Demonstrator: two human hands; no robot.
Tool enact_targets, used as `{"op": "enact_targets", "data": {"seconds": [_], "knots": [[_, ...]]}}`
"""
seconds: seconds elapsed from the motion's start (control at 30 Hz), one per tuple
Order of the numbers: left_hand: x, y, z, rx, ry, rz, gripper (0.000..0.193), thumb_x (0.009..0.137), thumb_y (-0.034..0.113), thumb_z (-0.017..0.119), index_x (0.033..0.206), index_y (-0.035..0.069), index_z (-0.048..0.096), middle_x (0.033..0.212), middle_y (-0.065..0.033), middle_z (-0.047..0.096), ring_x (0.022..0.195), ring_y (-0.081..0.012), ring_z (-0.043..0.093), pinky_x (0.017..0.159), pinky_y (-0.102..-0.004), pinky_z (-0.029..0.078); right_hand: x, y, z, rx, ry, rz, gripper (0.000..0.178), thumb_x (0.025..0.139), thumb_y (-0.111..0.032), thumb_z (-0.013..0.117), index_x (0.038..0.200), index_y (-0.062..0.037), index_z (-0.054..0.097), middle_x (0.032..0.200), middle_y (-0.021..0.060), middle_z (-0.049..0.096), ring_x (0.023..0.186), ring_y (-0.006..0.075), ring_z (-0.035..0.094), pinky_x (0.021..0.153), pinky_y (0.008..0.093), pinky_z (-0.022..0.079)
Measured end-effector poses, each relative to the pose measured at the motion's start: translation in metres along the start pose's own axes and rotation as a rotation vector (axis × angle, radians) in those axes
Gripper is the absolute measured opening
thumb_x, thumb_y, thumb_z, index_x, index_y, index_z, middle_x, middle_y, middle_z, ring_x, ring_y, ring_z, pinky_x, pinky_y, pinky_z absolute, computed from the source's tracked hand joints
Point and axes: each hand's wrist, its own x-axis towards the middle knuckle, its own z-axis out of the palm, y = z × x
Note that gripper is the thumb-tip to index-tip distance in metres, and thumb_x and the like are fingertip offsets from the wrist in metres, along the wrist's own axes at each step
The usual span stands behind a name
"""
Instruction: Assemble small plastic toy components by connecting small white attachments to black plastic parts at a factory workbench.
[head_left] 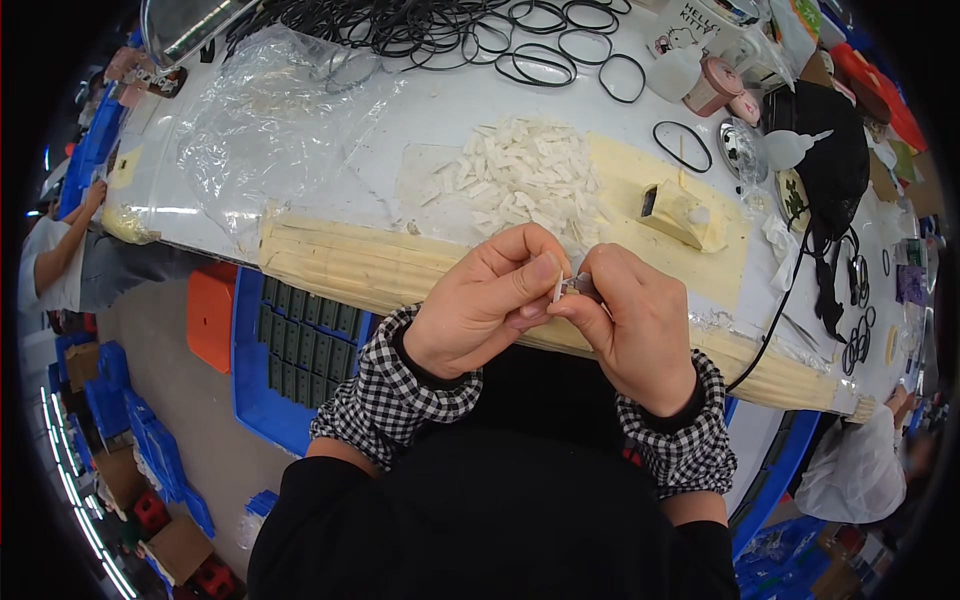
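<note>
Together, left hand (pixel 480 305) and right hand (pixel 630 320) grip small, possibly white piece (pixel 560 288), fingertips pinched.

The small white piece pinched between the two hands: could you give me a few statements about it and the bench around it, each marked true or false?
1. Both hands, the left hand and the right hand, meet on the small white piece. True.
2. The heap of small white plastic pieces lies on the floor. False: it lies on the white workbench, beyond the hands.
3. Thin black rubber rings are spread along the far side of the bench. True.
4. The blue plastic tray of dark parts sits on top of the bench. False: it sits below the bench edge, to the person's left.
5. The person wears black-and-white checked cuffs. True.
</note>
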Motion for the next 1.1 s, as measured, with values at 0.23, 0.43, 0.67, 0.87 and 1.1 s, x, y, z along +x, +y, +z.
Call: {"op": "enact_targets", "data": {"seconds": [0.23, 0.43, 0.67, 0.87, 1.1], "knots": [[0.0002, -0.0011, 0.0018, -0.017, 0.008, 0.004, 0.01, 0.097, 0.015, 0.051, 0.093, 0.006, 0.052, 0.079, 0.0024, 0.05, 0.063, -0.0033, 0.039, 0.057, -0.0166, 0.035, -0.0008, 0.0001, 0.0001, -0.014, -0.001, -0.019, 0.032, 0.08, -0.037, 0.066, 0.079, -0.0082, 0.053, 0.065, 0.0052, 0.052, 0.056, 0.0235, 0.055, 0.048, 0.0327, 0.042], [-0.0005, -0.0029, 0.0003, -0.033, -0.012, 0.006, 0.01, 0.096, 0.016, 0.052, 0.093, 0.007, 0.052, 0.08, 0.0023, 0.051, 0.063, -0.0032, 0.04, 0.057, -0.0166, 0.035, -0.0012, -0.0006, -0.0001, -0.025, 0.024, -0.023, 0.034, 0.079, -0.04, 0.066, 0.078, -0.0082, 0.054, 0.064, 0.0044, 0.051, 0.054, 0.0223, 0.054, 0.046, 0.0321, 0.041], [-0.0008, -0.0029, 0.0021, -0.043, 0.004, -0.001, 0.01, 0.096, 0.016, 0.053, 0.092, 0.007, 0.052, 0.08, 0.0026, 0.05, 0.063, -0.0032, 0.04, 0.057, -0.0164, 0.035, -0.0031, 0.0, 0.0003, -0.054, 0.021, -0.029, 0.036, 0.079, -0.041, 0.066, 0.077, -0.0078, 0.053, 0.064, 0.0041, 0.05, 0.054, 0.0216, 0.054, 0.045, 0.0317, 0.04], [-0.0012, -0.0033, 0.0006, -0.044, -0.013, -0.005, 0.01, 0.096, 0.016, 0.052, 0.093, 0.007, 0.052, 0.081, 0.0023, 0.05, 0.064, -0.0032, 0.04, 0.058, -0.0166, 0.036, -0.0024, -0.0006, 0.0006, -0.041, 0.037, -0.022, 0.034, 0.079, -0.04, 0.066, 0.078, -0.0084, 0.054, 0.063, 0.004, 0.049, 0.054, 0.0217, 0.054, 0.046, 0.0317, 0.04], [-0.0011, -0.004, 0.0008, -0.041, -0.009, 0.01, 0.01, 0.096, 0.016, 0.052, 0.092, 0.007, 0.052, 0.08, 0.0023, 0.05, 0.064, -0.0033, 0.04, 0.058, -0.0165, 0.036, -0.0036, -0.001, -0.0003, -0.052, 0.014, -0.023, 0.033, 0.079, -0.039, 0.066, 0.078, -0.0087, 0.054, 0.063, 0.0039, 0.049, 0.054, 0.022, 0.054, 0.046, 0.0321, 0.041]]}}
